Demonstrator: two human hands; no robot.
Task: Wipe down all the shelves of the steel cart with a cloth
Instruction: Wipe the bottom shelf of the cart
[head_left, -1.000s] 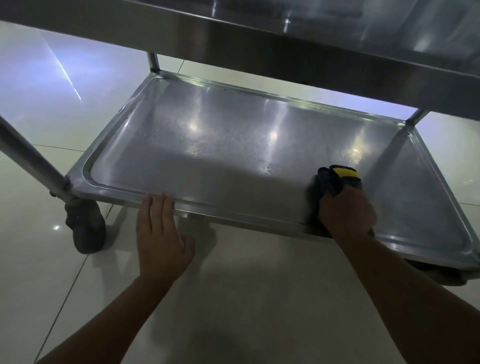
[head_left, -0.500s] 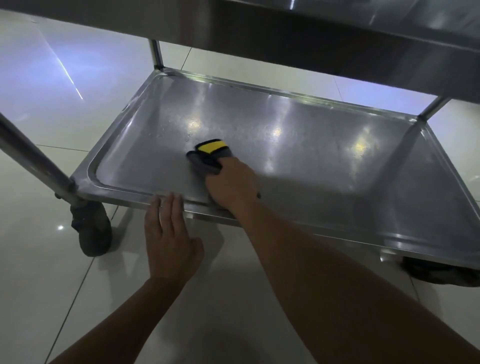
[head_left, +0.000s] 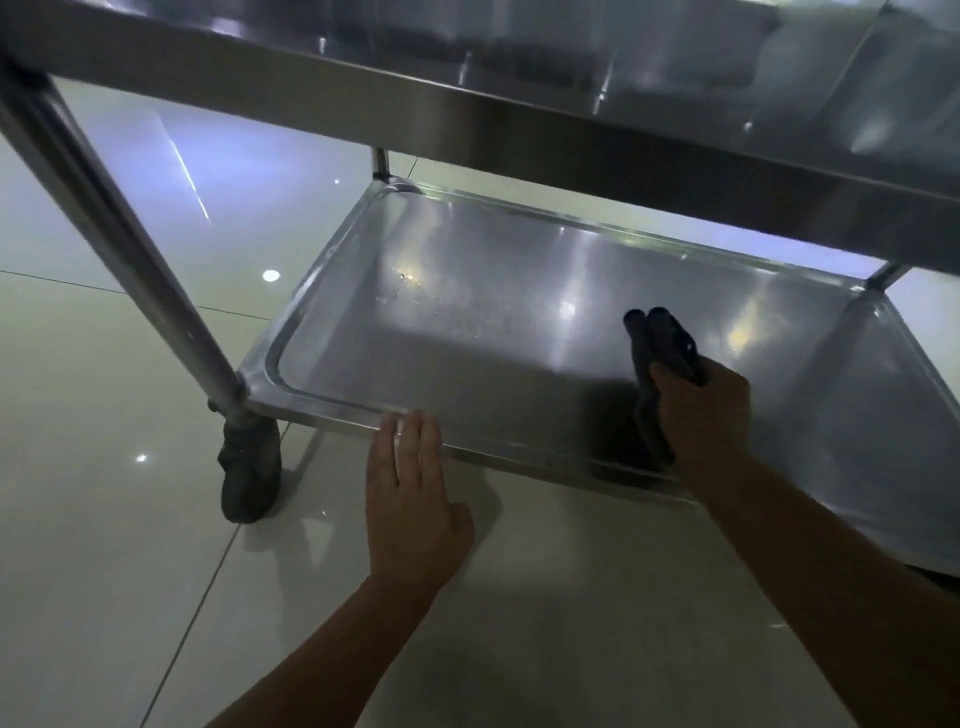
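Observation:
The steel cart's bottom shelf (head_left: 467, 332) fills the middle of the head view, a shallow tray with a raised rim and a few smears near its left centre. My right hand (head_left: 701, 415) grips a dark bunched cloth (head_left: 662, 343) over the shelf's front right part; part of the cloth hangs below the hand. My left hand (head_left: 410, 499) lies flat with straight fingers, its fingertips touching the shelf's front rim. The upper shelf (head_left: 519, 109) crosses the top of the view.
A steel leg (head_left: 104, 218) slants down at the left to a black caster wheel (head_left: 249, 467). Glossy pale floor tiles (head_left: 104, 571) surround the cart. The far corner posts (head_left: 382, 161) stand behind the bottom shelf.
My right hand has swept the cloth from the shelf's left front back to the right front. The left hand stays on the front rim. The view has tilted up, showing more upper shelf.

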